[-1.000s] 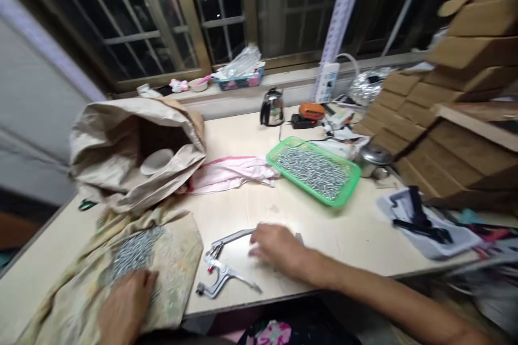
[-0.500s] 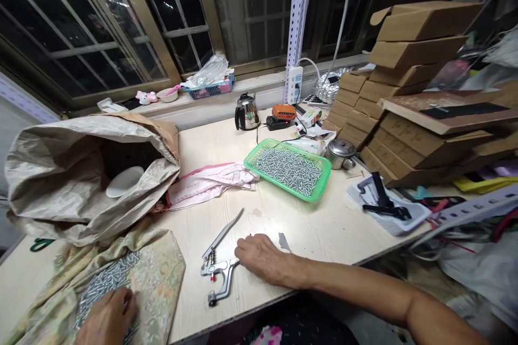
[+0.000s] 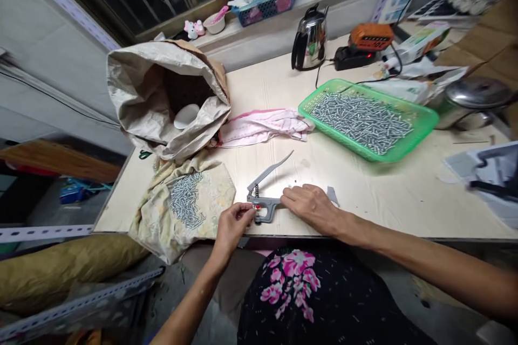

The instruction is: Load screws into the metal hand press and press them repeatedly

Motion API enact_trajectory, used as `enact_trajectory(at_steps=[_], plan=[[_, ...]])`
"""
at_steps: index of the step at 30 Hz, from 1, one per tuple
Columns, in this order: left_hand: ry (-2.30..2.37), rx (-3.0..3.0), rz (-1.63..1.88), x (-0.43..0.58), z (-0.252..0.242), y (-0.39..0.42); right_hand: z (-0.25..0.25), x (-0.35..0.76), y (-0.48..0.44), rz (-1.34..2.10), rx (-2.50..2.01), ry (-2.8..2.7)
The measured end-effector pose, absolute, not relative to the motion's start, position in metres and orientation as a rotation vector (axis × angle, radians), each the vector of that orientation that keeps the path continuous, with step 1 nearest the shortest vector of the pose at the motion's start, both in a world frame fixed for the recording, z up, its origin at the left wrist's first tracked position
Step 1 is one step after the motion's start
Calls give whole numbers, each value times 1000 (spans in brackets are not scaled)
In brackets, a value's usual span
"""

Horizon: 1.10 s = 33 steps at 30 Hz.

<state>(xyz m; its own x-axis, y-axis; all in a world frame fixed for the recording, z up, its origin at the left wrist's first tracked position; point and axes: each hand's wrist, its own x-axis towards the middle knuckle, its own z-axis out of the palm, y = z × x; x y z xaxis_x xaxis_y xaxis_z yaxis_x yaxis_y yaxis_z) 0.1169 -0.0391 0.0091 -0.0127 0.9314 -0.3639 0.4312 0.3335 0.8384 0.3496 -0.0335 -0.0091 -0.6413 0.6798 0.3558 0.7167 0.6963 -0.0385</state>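
Note:
My right hand [image 3: 309, 206] is closed round the handle end of grey snap-fastener pliers [image 3: 272, 206] that lie on the table. Their other lever slants up and away, with a spring at its joint and a small red piece inside the jaw. At the jaw's left side, my left hand [image 3: 234, 221] pinches thumb and fingers together. Whatever sits between those fingertips is too small to make out. Just left of that hand, a heap of small silvery metal pieces [image 3: 186, 200] lies on a patterned yellowish cloth [image 3: 218, 186].
A green basket [image 3: 423, 124] full of similar metal pieces stands at the right. Behind lie a pink-and-white cloth [image 3: 263, 128], an open sack [image 3: 133, 81], a kettle [image 3: 314, 38] and an orange battery [image 3: 370, 36] on a charger. The table's front edge [image 3: 364, 238] runs close to my body.
My left hand has left the heap on the cloth and come right to the pliers' jaw. My right hand still holds the pliers. The view has swung down and left.

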Motion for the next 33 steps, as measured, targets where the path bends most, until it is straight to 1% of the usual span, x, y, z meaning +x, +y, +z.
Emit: enact_trajectory(at_steps=[5, 11, 22, 26, 33], plan=[[1688, 1337, 583, 114, -3, -43, -8, 349, -34, -170, -1101, -2570], [1703, 1287, 457, 111, -10, -35, -6, 349, -36, -53, -1145, -2640], [1579, 1030, 137, 111, 11, -15, -19, 349, -35, 139, -1181, -2691], [1582, 960, 83, 114, 15, -11, -22, 350, -35, 172, -1201, -2699], [1555, 1006, 45, 116, 14, -10, -24, 351, -36, 246, -1177, -2665]])
